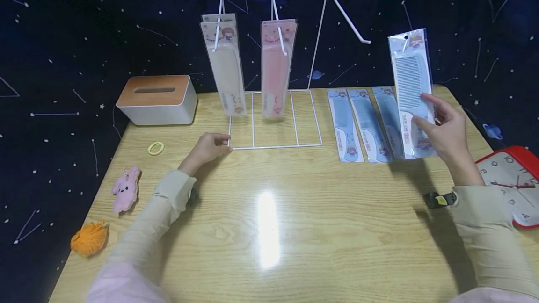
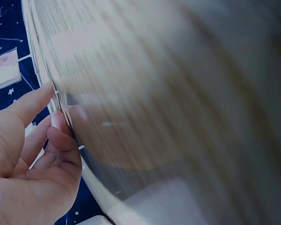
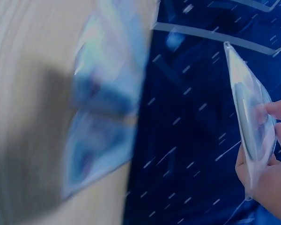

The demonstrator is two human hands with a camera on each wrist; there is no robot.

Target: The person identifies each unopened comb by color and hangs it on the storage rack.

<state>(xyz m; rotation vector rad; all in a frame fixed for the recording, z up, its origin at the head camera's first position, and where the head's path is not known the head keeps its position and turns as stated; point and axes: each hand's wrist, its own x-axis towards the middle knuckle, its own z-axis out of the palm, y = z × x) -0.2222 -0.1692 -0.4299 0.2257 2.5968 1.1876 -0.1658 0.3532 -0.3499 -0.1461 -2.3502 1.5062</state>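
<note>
My right hand point(image 1: 448, 127) pinches a packaged blue comb point(image 1: 410, 83) by its lower part, holding it nearly upright above the table. In the right wrist view the comb pack point(image 3: 250, 112) shows edge-on between thumb and fingers. My left hand point(image 1: 208, 150) grips the front left corner of a white wire display rack point(image 1: 275, 147); in the left wrist view its thumb and fingers lie about the wire. Packaged cream combs point(image 1: 227, 69) hang from the rack's left hook, packaged pink combs point(image 1: 276, 69) from the middle one. The right hook point(image 1: 347, 15) juts forward.
Three packaged blue combs point(image 1: 346, 125) lie right of the rack. A tissue box point(image 1: 157, 106), yellow hair tie point(image 1: 156, 148), pink plush toy point(image 1: 126, 190) and orange fluffy ball point(image 1: 89, 239) are at the left. A red-rimmed clock point(image 1: 511, 176) lies at the right edge.
</note>
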